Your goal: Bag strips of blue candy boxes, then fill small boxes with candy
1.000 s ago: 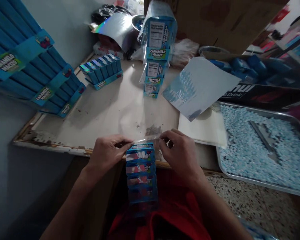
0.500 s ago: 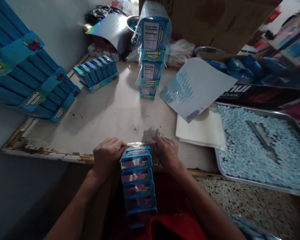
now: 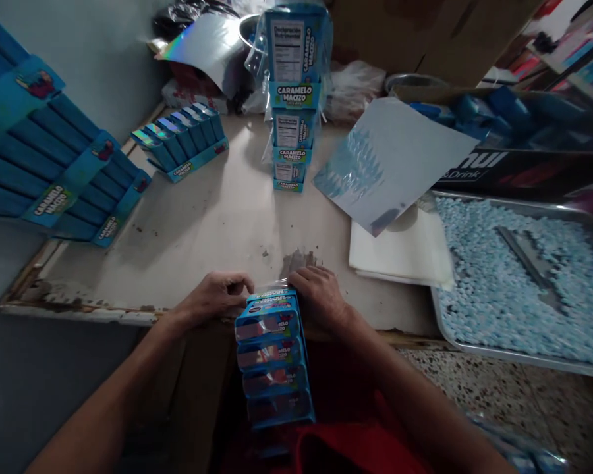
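Observation:
A tray of blue candy boxes in clear wrap lies in front of me, its far end at the table's front edge. Over that far end stretches a loose edge of clear plastic wrap. My left hand is curled at the left corner of the wrap, thumb and forefinger pinched against it. On the right corner, my right hand has its fingers closed over the wrap and rests against the tray's side. The film between the fingertips is thin and partly hidden.
Wrapped candy trays stand stacked at the back, with a taller stack left. Another tray sits nearby. On the right are a silvery sheet, pale sheets and a metal pan of small light-blue pieces.
My left hand has loosened from a fist into a looped pinch, its forearm swinging left. My right hand has shifted left, closer to the tray. The film between them is less stretched.

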Action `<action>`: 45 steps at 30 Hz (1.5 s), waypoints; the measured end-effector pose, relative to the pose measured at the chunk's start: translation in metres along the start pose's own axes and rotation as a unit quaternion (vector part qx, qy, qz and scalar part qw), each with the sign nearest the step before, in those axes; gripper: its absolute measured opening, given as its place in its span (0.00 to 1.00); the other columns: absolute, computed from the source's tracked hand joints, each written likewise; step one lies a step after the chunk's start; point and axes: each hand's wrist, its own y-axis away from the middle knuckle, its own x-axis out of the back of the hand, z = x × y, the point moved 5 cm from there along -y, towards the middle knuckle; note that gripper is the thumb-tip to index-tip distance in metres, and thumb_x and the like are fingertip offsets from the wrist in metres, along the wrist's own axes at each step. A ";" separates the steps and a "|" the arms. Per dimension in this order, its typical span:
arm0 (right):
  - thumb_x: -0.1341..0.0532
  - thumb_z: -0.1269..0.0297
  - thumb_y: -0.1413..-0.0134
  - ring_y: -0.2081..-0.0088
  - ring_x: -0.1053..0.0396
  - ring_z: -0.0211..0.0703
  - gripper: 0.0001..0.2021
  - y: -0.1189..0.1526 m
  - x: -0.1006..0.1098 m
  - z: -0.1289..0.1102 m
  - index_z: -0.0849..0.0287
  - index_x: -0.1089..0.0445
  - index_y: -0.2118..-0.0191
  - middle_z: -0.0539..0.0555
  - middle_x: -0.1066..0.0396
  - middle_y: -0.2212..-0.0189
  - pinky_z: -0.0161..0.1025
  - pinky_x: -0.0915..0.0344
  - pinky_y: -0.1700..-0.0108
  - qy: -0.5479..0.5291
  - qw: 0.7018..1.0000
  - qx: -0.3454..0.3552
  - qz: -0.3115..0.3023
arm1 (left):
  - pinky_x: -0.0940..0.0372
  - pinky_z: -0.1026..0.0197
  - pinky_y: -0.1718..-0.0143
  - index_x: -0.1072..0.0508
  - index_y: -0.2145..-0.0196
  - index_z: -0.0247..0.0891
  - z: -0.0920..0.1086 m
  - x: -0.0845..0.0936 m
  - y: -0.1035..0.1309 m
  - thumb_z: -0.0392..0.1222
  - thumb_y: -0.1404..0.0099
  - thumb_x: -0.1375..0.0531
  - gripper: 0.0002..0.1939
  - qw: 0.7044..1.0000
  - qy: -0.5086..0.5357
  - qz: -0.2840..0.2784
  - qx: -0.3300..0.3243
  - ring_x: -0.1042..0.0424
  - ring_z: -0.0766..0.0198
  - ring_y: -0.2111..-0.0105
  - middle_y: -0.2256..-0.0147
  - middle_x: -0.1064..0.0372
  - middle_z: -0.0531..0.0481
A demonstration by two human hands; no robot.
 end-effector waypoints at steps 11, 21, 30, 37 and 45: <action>0.39 0.77 0.44 0.74 0.36 0.37 0.11 -0.003 0.006 0.008 0.60 0.24 0.75 0.53 0.25 0.74 0.38 0.49 0.70 -0.099 0.974 -0.133 -0.154 | 0.47 0.64 0.74 0.20 0.73 0.44 0.040 0.006 0.005 0.39 0.42 0.39 0.07 0.972 -0.234 -0.002 0.035 0.31 0.65 0.75 0.72 0.24 0.53; 0.37 0.72 0.42 0.68 0.30 0.39 0.10 -0.008 0.060 -0.001 0.60 0.21 0.73 0.56 0.22 0.70 0.37 0.46 0.68 -0.127 0.965 -0.221 -0.066 | 0.38 0.63 0.67 0.20 0.66 0.43 0.086 0.015 0.036 0.42 0.31 0.40 0.09 0.947 -0.217 0.235 -0.037 0.25 0.64 0.68 0.65 0.21 0.53; 0.40 0.69 0.37 0.69 0.28 0.39 0.10 0.019 0.085 -0.041 0.54 0.20 0.62 0.52 0.21 0.68 0.36 0.43 0.68 -0.099 0.976 -0.192 0.017 | 0.31 0.63 0.59 0.19 0.59 0.42 0.099 -0.009 0.093 0.40 0.31 0.38 0.07 0.897 -0.223 0.373 -0.084 0.22 0.63 0.63 0.64 0.21 0.52; 0.40 0.71 0.39 0.71 0.26 0.38 0.09 0.020 0.101 -0.062 0.56 0.21 0.61 0.52 0.20 0.69 0.35 0.37 0.67 -0.119 0.971 -0.195 0.069 | 0.28 0.60 0.62 0.19 0.63 0.45 0.114 -0.001 0.108 0.41 0.35 0.35 0.04 0.913 -0.099 0.393 0.054 0.21 0.61 0.67 0.67 0.20 0.55; 0.36 0.71 0.40 0.72 0.23 0.38 0.07 0.040 0.106 -0.077 0.53 0.21 0.64 0.49 0.20 0.71 0.35 0.29 0.68 -0.060 0.961 -0.145 0.228 | 0.29 0.59 0.52 0.19 0.54 0.41 0.127 -0.021 0.119 0.33 0.33 0.37 0.12 0.837 -0.258 0.481 -0.037 0.20 0.59 0.58 0.59 0.19 0.50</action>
